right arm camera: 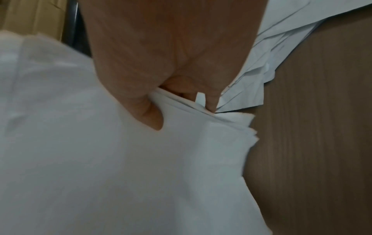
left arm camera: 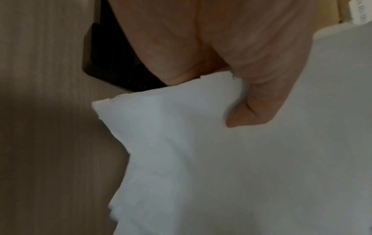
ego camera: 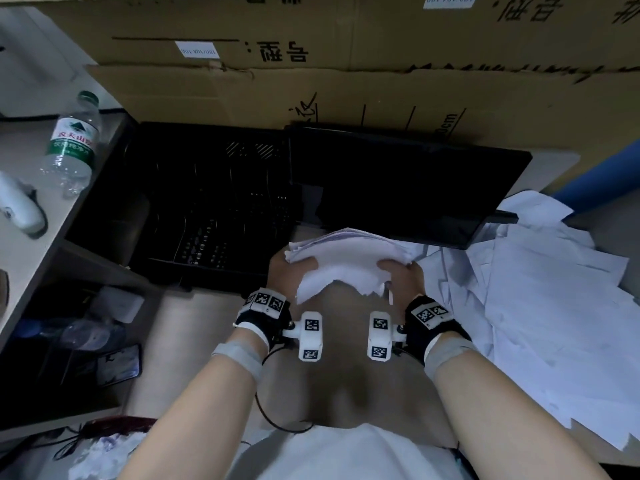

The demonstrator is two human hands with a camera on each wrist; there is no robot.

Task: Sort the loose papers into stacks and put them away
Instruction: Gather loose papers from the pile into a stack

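- Gripping the paper stack (ego camera: 349, 258) at both ends: your left hand (ego camera: 282, 271) and right hand (ego camera: 403, 277) pinch it, thumbs on top.
- Stack sits mid-desk, near the black tray (ego camera: 214, 188); loose papers (ego camera: 554, 306) lie right.

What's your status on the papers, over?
Left hand and right hand grip paper stack, lifted off desk. Loose papers remain at right. Black tray ahead, unobstructed.

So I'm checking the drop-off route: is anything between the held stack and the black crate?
Nothing visible. The stack, gripped by the left hand and right hand, hangs just beside the open crate.
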